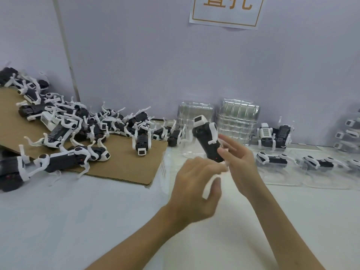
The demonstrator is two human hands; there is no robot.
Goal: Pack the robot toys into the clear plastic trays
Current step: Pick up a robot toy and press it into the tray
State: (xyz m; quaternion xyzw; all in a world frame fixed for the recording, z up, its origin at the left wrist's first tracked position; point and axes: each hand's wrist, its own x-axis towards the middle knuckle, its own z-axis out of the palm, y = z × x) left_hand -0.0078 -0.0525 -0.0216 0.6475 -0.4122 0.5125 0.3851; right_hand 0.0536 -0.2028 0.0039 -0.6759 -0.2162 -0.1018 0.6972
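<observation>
A black-and-white robot toy (206, 137) is held up above the table's middle, head end up and tilted left. My right hand (238, 164) grips its lower body between thumb and fingers. My left hand (196, 190) pinches one of its white legs (209, 185) just below. A clear plastic tray (175, 158) lies on the table under and behind the hands. Several loose robot toys (78, 123) lie heaped on a cardboard sheet (124, 164) at the left. Filled clear trays (292, 164) with packed toys sit at the right.
Two stacks of empty clear trays (236, 119) lean against the grey wall at the back. A pair of upright robot toys (274, 135) stands right of them. A paper sign (226, 10) hangs on the wall. The white table (78, 221) spreads in front.
</observation>
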